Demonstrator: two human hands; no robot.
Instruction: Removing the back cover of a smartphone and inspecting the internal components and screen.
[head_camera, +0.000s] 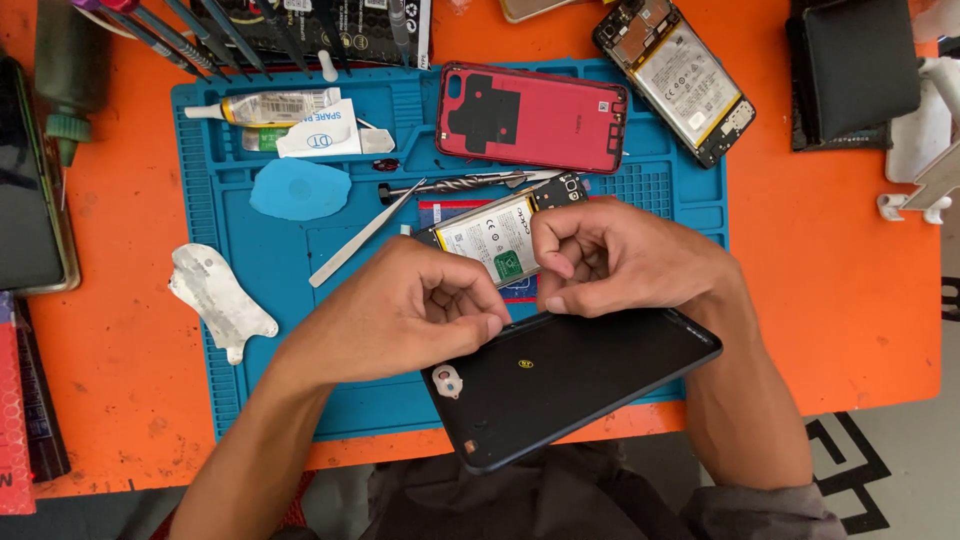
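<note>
Back cover: a black phone back cover (580, 385) lies tilted at the near edge of the blue mat (260, 330), its lower corner hanging over the edge of the orange surface (830, 300); its camera cutout shows pale near my left thumb.
Left hand: my left hand (405, 310) is curled shut, fingertips resting on the top edge of the back cover.
Right hand: my right hand (615, 255) is curled too, fingers pinched together just above the same edge; I cannot tell whether anything small sits between them. The two hands are close together, nearly touching.
Behind the hands: an opened phone (495, 235) with its white battery showing lies partly hidden under my fingers.
Mid mat: metal tweezers (365, 235), a blue plectrum-shaped pry tool (298, 188) and a drill bit (450, 184).
Left of the mat: a flat, irregular metal shield plate (215, 297).
Far mat: a red phone back cover (532, 117), inner side up, and a glue tube (270, 106).
Far surface: another opened phone (676, 72) with its battery visible.
</note>
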